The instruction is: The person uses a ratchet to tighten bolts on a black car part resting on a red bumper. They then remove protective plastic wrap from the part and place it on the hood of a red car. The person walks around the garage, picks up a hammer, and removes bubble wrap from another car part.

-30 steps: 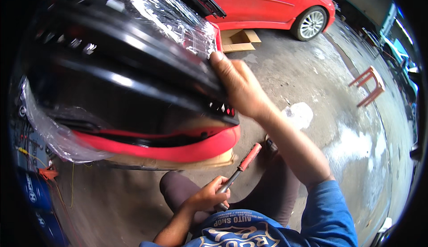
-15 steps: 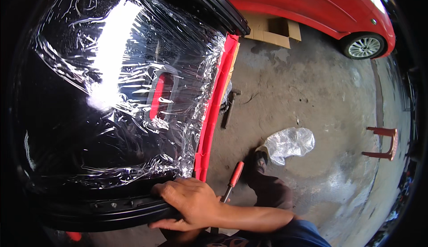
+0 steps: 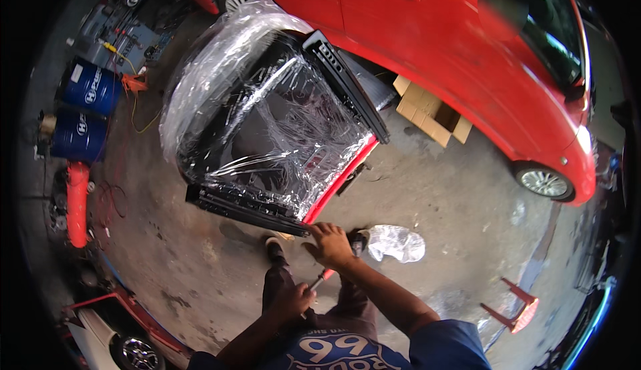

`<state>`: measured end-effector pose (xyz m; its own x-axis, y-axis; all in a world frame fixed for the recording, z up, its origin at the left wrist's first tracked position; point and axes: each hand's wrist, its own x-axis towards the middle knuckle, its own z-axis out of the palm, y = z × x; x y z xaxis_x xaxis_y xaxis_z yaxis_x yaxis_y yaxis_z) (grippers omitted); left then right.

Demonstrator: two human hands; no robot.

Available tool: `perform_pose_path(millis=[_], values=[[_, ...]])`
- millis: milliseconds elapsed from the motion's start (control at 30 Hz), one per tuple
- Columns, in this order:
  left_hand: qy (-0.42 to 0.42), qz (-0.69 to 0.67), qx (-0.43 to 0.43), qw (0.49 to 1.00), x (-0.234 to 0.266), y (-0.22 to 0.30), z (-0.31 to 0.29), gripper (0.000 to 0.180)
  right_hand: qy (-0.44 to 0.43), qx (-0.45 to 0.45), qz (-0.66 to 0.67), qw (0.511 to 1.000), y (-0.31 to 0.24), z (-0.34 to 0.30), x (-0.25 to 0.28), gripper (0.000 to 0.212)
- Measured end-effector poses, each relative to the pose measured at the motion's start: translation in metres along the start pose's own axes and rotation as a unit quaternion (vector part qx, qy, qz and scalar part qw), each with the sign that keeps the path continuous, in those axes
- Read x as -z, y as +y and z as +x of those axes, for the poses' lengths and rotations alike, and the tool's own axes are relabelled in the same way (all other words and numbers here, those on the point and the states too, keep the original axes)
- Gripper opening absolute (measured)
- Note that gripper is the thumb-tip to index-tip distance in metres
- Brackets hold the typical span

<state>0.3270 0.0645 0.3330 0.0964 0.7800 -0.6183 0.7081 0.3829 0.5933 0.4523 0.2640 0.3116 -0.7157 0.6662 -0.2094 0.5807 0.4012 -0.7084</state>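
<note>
A black framed piece in clear plastic film (image 3: 267,136), perhaps a car seat lying down, stands before me with a red strip (image 3: 342,180) along its right edge. A black rail (image 3: 247,210) runs along its near side and another black rail (image 3: 347,90) along its far right side. My right hand (image 3: 328,244) is at the near corner, fingers stretched out by the rail's end; whether it presses there is unclear. Low in front of my body, my left hand (image 3: 292,303) is closed round the metal shaft of a red-handled tool (image 3: 326,274), handle pointing away.
Bubble wrap (image 3: 397,243) lies on the floor beside my foot. A red car (image 3: 414,43) fills the far side, with an open cardboard box (image 3: 431,113) near it. Blue drums (image 3: 83,133) and a red cylinder (image 3: 77,203) stand left. A red stool (image 3: 514,306) is at right.
My view has pulled back and widened, so the whole wrapped piece shows. My left hand has come into sight on the tool. My right hand is still at the near corner, its fingers now straighter.
</note>
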Motion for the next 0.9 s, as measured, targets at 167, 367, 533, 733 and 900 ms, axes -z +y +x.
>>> perform_pose_path(millis=[167,367,533,733,900], values=[[0.048,-0.268,0.111,0.956,0.025,0.056,0.0,0.023,0.07,-0.222,0.121,0.965,-0.005,-0.033,0.029,0.066],[0.072,-0.375,0.041,0.923,0.096,0.092,-0.003,0.024,0.264,-0.308,0.361,0.839,-0.05,0.011,0.078,0.059],[0.043,-0.403,-0.127,0.905,0.164,0.105,-0.015,0.028,0.149,-0.261,0.607,0.736,-0.08,0.017,0.146,0.031],[-0.043,-0.703,-0.085,0.705,0.182,0.144,-0.018,0.034,0.059,-0.127,0.611,0.779,-0.07,0.038,0.202,0.029],[0.103,-0.689,-0.026,0.717,0.174,0.179,0.017,0.048,0.003,-0.087,0.386,0.918,0.004,0.091,0.246,0.03]])
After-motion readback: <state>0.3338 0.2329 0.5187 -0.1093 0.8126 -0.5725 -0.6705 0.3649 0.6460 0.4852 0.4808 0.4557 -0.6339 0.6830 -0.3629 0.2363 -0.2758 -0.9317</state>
